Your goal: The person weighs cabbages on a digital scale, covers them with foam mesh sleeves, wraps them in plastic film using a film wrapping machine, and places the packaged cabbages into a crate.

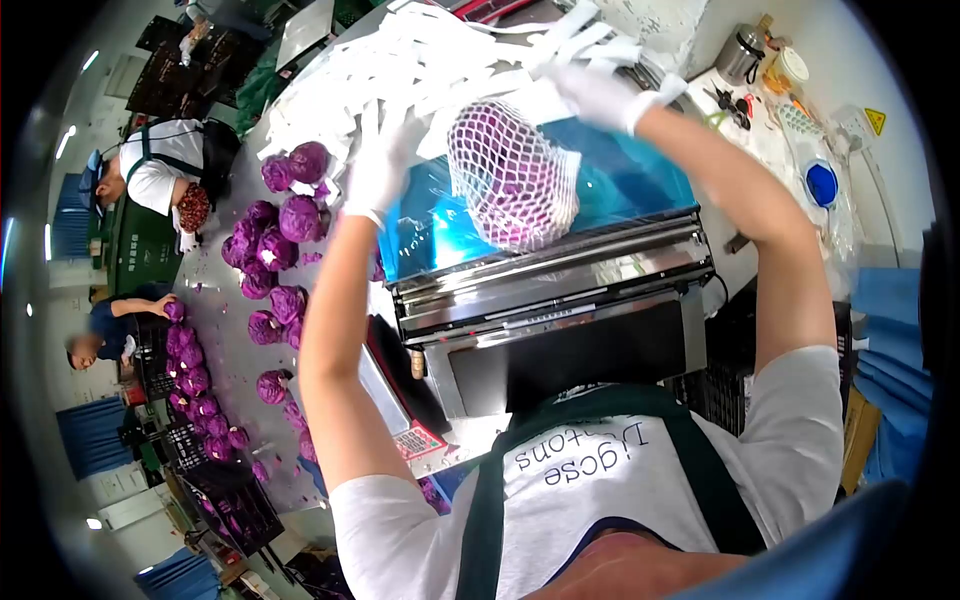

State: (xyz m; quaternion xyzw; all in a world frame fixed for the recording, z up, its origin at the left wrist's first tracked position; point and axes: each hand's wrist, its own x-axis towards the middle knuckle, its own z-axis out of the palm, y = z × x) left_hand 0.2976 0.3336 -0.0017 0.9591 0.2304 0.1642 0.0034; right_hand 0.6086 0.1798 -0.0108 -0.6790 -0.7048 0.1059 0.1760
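A purple cabbage (511, 185) in a white mesh foam sleeve (490, 150) sits on the blue surface (625, 175) of a metal machine with a black front panel (570, 355). My left hand (382, 165), in a white glove, is left of the cabbage and apart from it. Its fingers stretch out towards a heap of white foam sleeves (425, 50). My right hand (598, 97), also gloved, is at the right edge of that heap, above the machine's far side. Motion smears its fingers, so its grip cannot be made out.
Loose purple cabbages (302, 218) lie on the grey table to the left. A scale (415, 440) stands beside the machine. On the right are a steel flask (740, 55), a jar (785, 70) and a blue round lid (821, 183). Co-workers (165, 165) are at the left.
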